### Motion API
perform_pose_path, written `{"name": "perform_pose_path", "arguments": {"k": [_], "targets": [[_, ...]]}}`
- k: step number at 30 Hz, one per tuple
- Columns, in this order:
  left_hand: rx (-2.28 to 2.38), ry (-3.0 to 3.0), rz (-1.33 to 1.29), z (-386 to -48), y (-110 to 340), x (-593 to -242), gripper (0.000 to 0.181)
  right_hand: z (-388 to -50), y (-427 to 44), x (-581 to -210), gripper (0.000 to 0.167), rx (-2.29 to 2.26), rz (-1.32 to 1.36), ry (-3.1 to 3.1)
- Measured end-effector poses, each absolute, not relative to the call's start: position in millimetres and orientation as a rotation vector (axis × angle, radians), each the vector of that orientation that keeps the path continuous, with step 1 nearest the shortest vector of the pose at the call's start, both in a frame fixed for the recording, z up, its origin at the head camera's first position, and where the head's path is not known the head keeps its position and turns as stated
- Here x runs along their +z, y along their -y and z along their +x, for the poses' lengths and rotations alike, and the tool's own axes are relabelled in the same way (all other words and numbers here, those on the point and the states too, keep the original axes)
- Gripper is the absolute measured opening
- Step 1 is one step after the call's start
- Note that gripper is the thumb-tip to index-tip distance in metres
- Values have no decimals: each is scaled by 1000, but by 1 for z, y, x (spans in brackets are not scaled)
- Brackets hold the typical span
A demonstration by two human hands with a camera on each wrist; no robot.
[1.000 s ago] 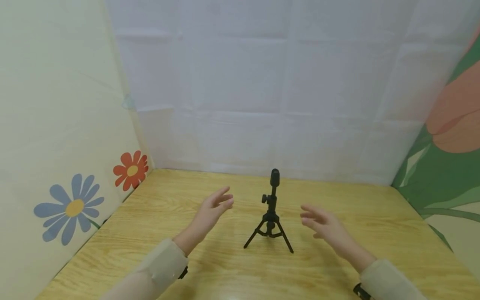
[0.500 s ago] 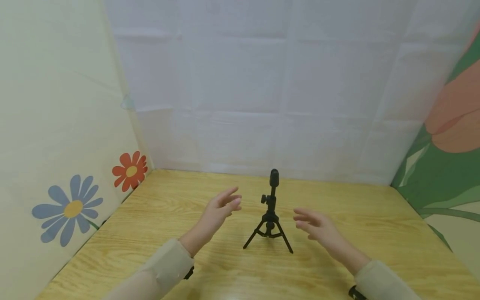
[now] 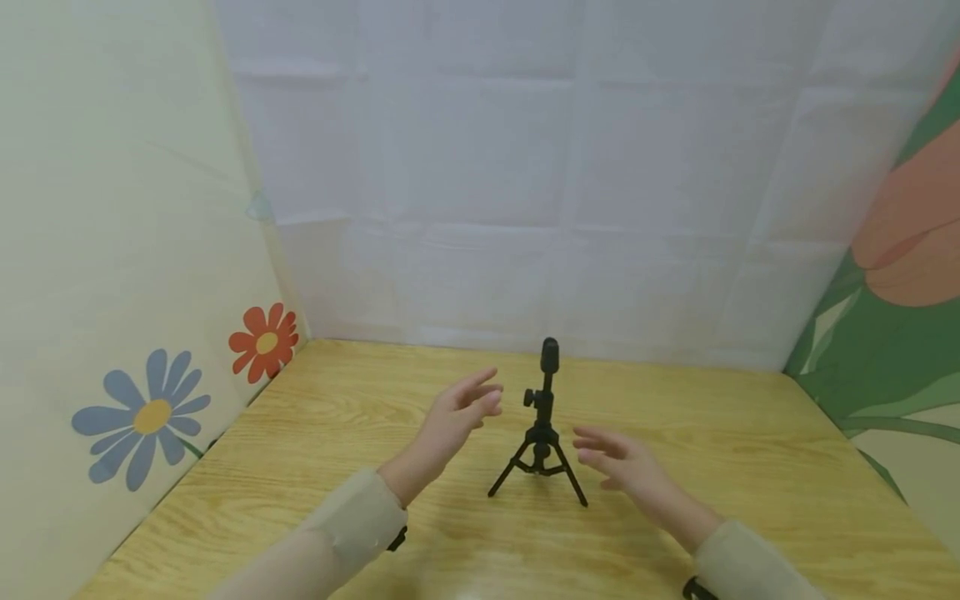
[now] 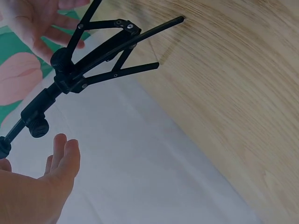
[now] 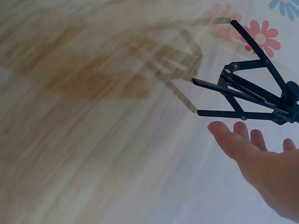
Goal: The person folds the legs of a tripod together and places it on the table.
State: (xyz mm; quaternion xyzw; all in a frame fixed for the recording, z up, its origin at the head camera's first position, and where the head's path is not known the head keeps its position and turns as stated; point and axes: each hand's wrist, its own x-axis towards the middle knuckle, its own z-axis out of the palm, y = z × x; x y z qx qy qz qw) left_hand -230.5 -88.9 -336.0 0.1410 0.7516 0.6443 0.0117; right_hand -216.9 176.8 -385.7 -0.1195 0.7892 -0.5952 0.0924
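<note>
A small black tripod stands upright on the wooden table, its legs spread and a knob on the left of its post. My left hand hovers to its left, fingers loosely extended, apart from the post. On the other side, my right hand hangs near the right leg with relaxed fingers, holding nothing. In the left wrist view the tripod shows its braces, with the left hand beside the knob. From the right wrist, the tripod's legs appear just beyond the right hand's fingertips.
The light wood-grain table meets a creased white sheet at the back. At the left is a pale panel with a blue flower and a red flower. A green panel with pink petals borders the right.
Both hands have moved inward toward the tripod, the left one rightward and the right one leftward and slightly lower. The tripod has stayed in place.
</note>
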Motion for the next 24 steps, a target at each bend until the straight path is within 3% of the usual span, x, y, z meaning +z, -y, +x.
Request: {"name": "perform_pose_path", "arguments": {"k": [24], "targets": [[1963,-2322,576,-241,61,-315,54,-224,-167,-395,55,-1760,-343,-2200]]}}
